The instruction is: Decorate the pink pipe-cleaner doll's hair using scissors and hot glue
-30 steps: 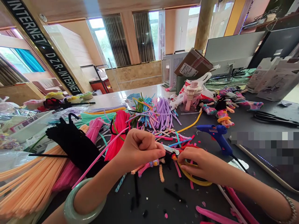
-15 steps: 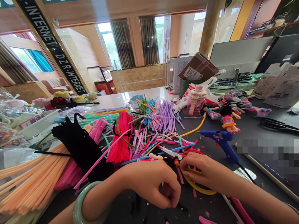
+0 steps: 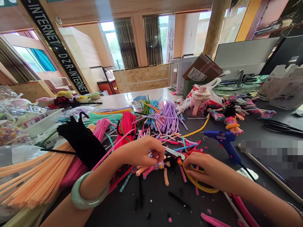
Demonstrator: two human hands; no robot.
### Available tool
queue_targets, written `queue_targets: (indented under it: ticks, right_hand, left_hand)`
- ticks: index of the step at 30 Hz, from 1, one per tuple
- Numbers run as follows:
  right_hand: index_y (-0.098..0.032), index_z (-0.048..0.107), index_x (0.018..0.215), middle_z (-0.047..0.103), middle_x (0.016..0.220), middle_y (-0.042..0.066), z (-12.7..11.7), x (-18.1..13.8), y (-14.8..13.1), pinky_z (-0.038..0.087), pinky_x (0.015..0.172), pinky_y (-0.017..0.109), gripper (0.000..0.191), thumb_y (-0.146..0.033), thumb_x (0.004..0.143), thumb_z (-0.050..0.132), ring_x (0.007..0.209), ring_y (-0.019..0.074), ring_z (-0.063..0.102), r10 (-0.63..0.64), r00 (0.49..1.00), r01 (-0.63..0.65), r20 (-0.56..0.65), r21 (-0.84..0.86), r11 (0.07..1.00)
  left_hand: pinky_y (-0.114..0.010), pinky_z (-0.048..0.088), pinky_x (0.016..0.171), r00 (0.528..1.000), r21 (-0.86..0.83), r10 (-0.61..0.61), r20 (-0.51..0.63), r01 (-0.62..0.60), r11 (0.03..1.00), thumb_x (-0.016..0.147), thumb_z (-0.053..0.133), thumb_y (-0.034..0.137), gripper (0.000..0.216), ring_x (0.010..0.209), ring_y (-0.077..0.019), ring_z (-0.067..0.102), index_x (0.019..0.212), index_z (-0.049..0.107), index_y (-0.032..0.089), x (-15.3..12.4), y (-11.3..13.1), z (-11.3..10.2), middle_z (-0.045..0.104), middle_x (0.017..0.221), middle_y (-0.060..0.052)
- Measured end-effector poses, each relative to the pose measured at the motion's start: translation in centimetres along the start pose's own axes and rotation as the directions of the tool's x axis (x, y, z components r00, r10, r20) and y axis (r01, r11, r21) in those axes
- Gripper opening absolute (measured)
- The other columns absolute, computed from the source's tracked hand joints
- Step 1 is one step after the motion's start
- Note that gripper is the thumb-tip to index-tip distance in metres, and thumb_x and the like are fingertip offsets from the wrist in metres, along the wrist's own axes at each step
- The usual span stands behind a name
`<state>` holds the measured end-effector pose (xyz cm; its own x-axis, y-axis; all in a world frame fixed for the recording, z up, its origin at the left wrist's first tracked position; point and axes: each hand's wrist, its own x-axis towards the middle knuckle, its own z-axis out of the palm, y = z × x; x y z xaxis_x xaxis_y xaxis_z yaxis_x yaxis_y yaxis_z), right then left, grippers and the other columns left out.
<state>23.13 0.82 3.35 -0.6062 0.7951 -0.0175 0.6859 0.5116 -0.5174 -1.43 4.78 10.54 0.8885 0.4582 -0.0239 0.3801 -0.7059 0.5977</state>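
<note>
My left hand (image 3: 144, 151), with a green bangle (image 3: 88, 201) on the wrist, is closed with bent fingers over a small pipe-cleaner doll (image 3: 166, 177). The doll has peach limbs and black hair, lies on the dark table, and is partly hidden by my fingers. My right hand (image 3: 201, 167) curls around the red and yellow handles of a pair of scissors (image 3: 174, 152). Their blades point left, close to the doll's head. Black scraps (image 3: 179, 200) lie on the table in front of my hands.
A blue glue gun (image 3: 223, 142) lies beyond my right hand. Bundles of pipe cleaners, peach (image 3: 40, 176), black (image 3: 80, 142) and purple (image 3: 170, 118), cover the left and middle. Finished dolls (image 3: 233, 119) and a pink bottle (image 3: 200, 99) stand at the back right.
My left hand has moved up and left from the table's front onto the doll, uncovering the doll's limbs and the scraps. The right hand stays nearly still at the scissors.
</note>
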Motion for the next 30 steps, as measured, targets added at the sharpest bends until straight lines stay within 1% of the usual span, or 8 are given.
queue_targets:
  ticks: [3, 7, 9, 13, 16, 19, 24, 30]
  right_hand:
    - [-0.02, 0.061, 0.088, 0.065, 0.09, 0.005, 0.1, 0.0, 0.1, 0.045, 0.076, 0.031, 0.015, -0.025, 0.087, 0.047, 0.082, 0.0179, 0.059, -0.004, 1.0, 0.004, -0.004, -0.003, 1.0]
    - [-0.02, 0.062, 0.089, 0.066, 0.09, 0.005, 0.2, 0.0, 0.4, 0.046, 0.075, 0.03, 0.015, -0.024, 0.086, 0.048, 0.081, 0.0177, 0.059, -0.019, 1.0, 0.019, -0.022, -0.001, 1.0]
    - [-0.02, 0.062, 0.088, 0.066, 0.089, 0.005, 0.3, 0.0, 0.5, 0.046, 0.075, 0.03, 0.014, -0.023, 0.085, 0.048, 0.081, 0.0178, 0.06, -0.024, 0.999, 0.024, -0.027, 0.003, 1.0]
    - [-0.02, 0.062, 0.088, 0.066, 0.089, 0.005, 0.2, -0.1, 0.4, 0.046, 0.076, 0.031, 0.014, -0.023, 0.085, 0.048, 0.082, 0.0181, 0.06, -0.02, 1.0, 0.021, -0.022, 0.009, 1.0]
    - [-0.02, 0.061, 0.088, 0.066, 0.09, 0.005, 0.2, -0.1, 0.3, 0.046, 0.075, 0.031, 0.014, -0.023, 0.085, 0.048, 0.082, 0.0179, 0.06, -0.028, 0.999, 0.028, -0.023, 0.013, 1.0]
    - [-0.02, 0.061, 0.088, 0.066, 0.089, 0.005, 0.2, -0.1, 0.3, 0.046, 0.075, 0.03, 0.014, -0.023, 0.086, 0.048, 0.082, 0.018, 0.06, -0.028, 0.999, 0.028, -0.028, 0.01, 1.0]
    - [-0.02, 0.061, 0.088, 0.065, 0.09, 0.005, 0.3, -0.1, 0.5, 0.046, 0.075, 0.03, 0.014, -0.026, 0.087, 0.048, 0.082, 0.0177, 0.06, -0.025, 1.0, 0.026, -0.012, 0.002, 1.0]
    - [-0.02, 0.062, 0.084, 0.065, 0.086, 0.005, 0.4, -0.1, 0.4, 0.046, 0.072, 0.029, 0.016, -0.024, 0.087, 0.047, 0.078, 0.0173, 0.06, -0.039, 0.998, 0.038, -0.052, -0.005, 0.999]
  left_hand:
    - [-0.02, 0.039, 0.062, 0.998, 0.032, -0.029, -0.063, 0.031, 0.999, 0.066, 0.051, -0.001, 0.017, 0.063, -0.0103, 0.05, 0.065, 0.059, 0.015, -0.3, -0.3, -0.5, 0.053, 0.062, 0.003]
    - [-0.021, 0.037, 0.064, 0.98, 0.185, -0.119, -0.163, 0.149, 0.971, 0.074, 0.054, 0.008, 0.01, 0.064, -0.0106, 0.05, 0.073, 0.062, 0.014, -0.4, -0.3, -0.6, 0.056, 0.068, 0.002]
    - [-0.022, 0.036, 0.066, 0.972, 0.217, -0.175, -0.158, 0.207, 0.954, 0.08, 0.058, 0.022, 0.008, 0.066, -0.0117, 0.05, 0.078, 0.062, 0.014, -0.3, -0.2, -0.5, 0.056, 0.07, 0.002]
    - [-0.023, 0.035, 0.066, 0.964, 0.26, -0.259, -0.067, 0.267, 0.928, 0.081, 0.06, 0.043, 0.028, 0.072, -0.0145, 0.051, 0.083, 0.06, 0.015, 0.0, -0.4, 0.1, 0.057, 0.077, 0.0]
    - [-0.024, 0.032, 0.06, 0.964, 0.342, -0.264, -0.033, 0.26, 0.903, 0.081, 0.06, 0.039, 0.025, 0.068, -0.0147, 0.049, 0.072, 0.058, 0.015, 0.2, -0.7, 0.7, 0.055, 0.071, 0.001]
    - [-0.025, 0.028, 0.054, 0.968, 0.393, -0.25, -0.025, 0.24, 0.888, 0.086, 0.051, 0.031, 0.031, 0.058, -0.0138, 0.044, 0.059, 0.049, 0.017, 0.4, -1.1, 1.1, 0.047, 0.058, 0.002]
    - [-0.024, 0.026, 0.054, 0.974, 0.401, -0.224, -0.02, 0.213, 0.891, 0.088, 0.045, 0.026, 0.034, 0.055, -0.0121, 0.042, 0.056, 0.042, 0.017, 0.6, -1.3, 1.0, 0.044, 0.055, 0.003]
    - [-0.024, 0.027, 0.056, 0.974, 0.355, -0.178, -0.141, 0.218, 0.909, 0.089, 0.046, 0.032, 0.034, 0.055, -0.0115, 0.04, 0.058, 0.046, 0.016, 0.1, -0.7, 0.1, 0.045, 0.056, 0.003]
